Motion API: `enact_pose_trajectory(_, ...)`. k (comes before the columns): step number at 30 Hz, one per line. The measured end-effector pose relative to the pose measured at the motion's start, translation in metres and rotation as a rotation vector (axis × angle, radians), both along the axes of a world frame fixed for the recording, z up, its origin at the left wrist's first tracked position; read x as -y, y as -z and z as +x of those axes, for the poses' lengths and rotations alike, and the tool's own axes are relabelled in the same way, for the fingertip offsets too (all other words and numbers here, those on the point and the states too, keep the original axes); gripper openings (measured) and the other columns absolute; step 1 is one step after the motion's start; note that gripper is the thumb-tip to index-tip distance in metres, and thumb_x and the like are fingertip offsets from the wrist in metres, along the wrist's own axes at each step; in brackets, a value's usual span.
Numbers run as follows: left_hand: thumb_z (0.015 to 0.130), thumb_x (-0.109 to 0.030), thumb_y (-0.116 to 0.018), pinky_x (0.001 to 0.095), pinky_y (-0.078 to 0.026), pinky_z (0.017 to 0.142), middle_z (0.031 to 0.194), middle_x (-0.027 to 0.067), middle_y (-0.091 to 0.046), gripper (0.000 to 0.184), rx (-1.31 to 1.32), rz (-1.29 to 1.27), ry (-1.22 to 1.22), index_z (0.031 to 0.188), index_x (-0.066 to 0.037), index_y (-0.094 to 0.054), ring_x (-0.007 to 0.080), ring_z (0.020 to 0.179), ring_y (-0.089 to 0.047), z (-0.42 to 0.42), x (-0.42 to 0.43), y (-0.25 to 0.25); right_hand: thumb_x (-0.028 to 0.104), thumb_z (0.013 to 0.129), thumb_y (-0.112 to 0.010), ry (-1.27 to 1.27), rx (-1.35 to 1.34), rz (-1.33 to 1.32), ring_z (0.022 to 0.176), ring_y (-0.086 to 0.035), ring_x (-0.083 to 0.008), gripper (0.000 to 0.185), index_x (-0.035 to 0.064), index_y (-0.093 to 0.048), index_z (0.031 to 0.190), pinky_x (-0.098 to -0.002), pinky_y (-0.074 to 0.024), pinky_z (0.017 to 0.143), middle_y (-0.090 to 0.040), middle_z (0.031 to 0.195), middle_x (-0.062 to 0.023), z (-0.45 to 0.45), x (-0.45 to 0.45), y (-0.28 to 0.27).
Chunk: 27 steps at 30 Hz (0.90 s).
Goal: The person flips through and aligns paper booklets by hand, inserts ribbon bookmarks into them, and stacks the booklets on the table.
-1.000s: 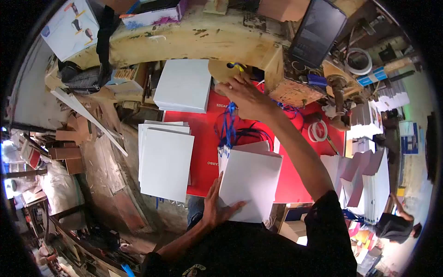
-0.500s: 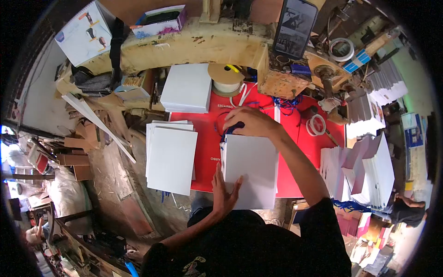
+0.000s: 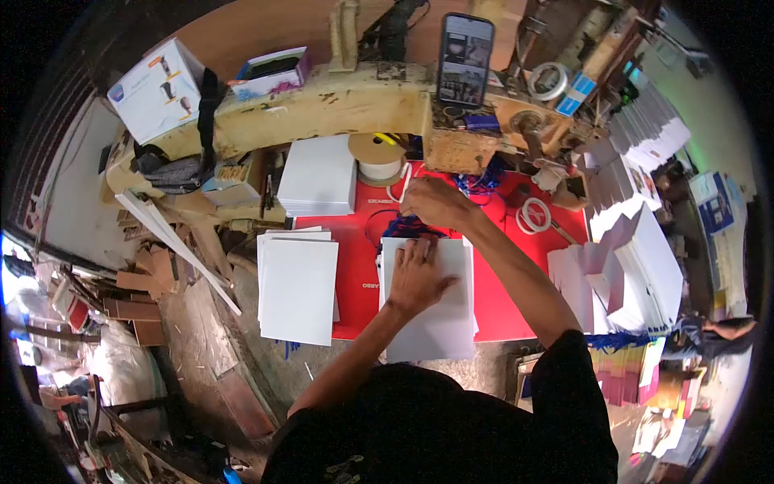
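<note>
My left hand lies with fingers spread on the top end of a white paper block in front of me. Dark blue ribbons bunch along the block's far edge. Just beyond them is my right hand, its fingers curled together; what they grip, if anything, I cannot make out. A loop of white ribbon rises beside those fingers, near a cardboard-sided spool. Beneath it all is a red board with white lettering.
White stacks stand at left and at back left. Folded white sheets crowd the right side. A tape roll rests on the red board. A phone leans on the wooden ledge behind.
My left hand has moved from the block's near left side up onto its top end. My right hand has lifted away from the block's far edge, toward the white ribbon. The view has shifted.
</note>
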<state>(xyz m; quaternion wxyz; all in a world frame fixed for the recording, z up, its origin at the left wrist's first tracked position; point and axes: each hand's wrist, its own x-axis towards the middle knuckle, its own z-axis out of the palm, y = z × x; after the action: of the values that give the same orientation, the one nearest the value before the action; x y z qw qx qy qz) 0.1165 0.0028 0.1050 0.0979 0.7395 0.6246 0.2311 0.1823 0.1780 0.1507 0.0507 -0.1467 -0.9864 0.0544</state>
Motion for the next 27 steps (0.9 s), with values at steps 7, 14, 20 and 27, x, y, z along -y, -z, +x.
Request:
enact_pose_trajectory(7, 0.071, -0.044, -0.081, 0.0507, -0.038, 0.099, 0.133, 0.0158, -0.046, 0.095, 0.035, 0.082, -0.034, 0.144, -0.004, -0.036, 0.0389, 0.117, -0.045, 0.001, -0.002, -0.005, 0.001, 0.077, -0.061, 0.136, -0.141, 0.011, 0.097, -0.064, -0.0346, 0.014, 0.0048, -0.068, 0.088, -0.0461, -0.0520, 0.082, -0.066, 0.097, -0.0170, 0.032, 0.002, -0.003)
enact_pose_trajectory(14, 0.058, -0.031, -0.092, 0.0417, -0.039, 0.095, 0.118, 0.0137, -0.050, 0.061, 0.523, 0.298, -0.032, 0.103, -0.005, -0.060, 0.0316, 0.109, -0.047, -0.012, -0.017, -0.002, 0.012, 0.084, -0.064, 0.386, -0.138, -0.174, 0.088, -0.065, -0.0334, 0.011, 0.0034, -0.070, 0.087, -0.0438, -0.0533, 0.080, -0.068, 0.089, -0.0161, 0.111, 0.035, -0.020)
enact_pose_trajectory(20, 0.068, -0.012, -0.088, 0.0342, -0.043, 0.092, 0.119, 0.0113, -0.050, 0.046, 1.359, 0.106, -0.027, 0.097, -0.003, -0.054, 0.0192, 0.105, -0.051, -0.030, -0.014, -0.033, 0.008, 0.088, -0.066, 0.816, -0.441, -1.169, 0.074, -0.070, -0.0142, 0.015, 0.0026, -0.073, 0.101, -0.0299, -0.0569, 0.063, -0.073, 0.086, -0.0084, 0.167, 0.184, 0.007)
enact_pose_trajectory(27, 0.075, -0.014, -0.081, 0.0447, -0.035, 0.099, 0.125, 0.0164, -0.050, 0.045, 0.523, 0.366, -0.044, 0.110, -0.004, -0.054, 0.0325, 0.110, -0.049, 0.003, -0.033, 0.002, 0.026, 0.087, -0.076, 1.090, -0.573, -1.548, 0.076, -0.066, -0.0113, 0.026, 0.0032, -0.075, 0.098, -0.0276, -0.0533, 0.065, -0.073, 0.082, -0.0051, 0.135, 0.315, 0.035)
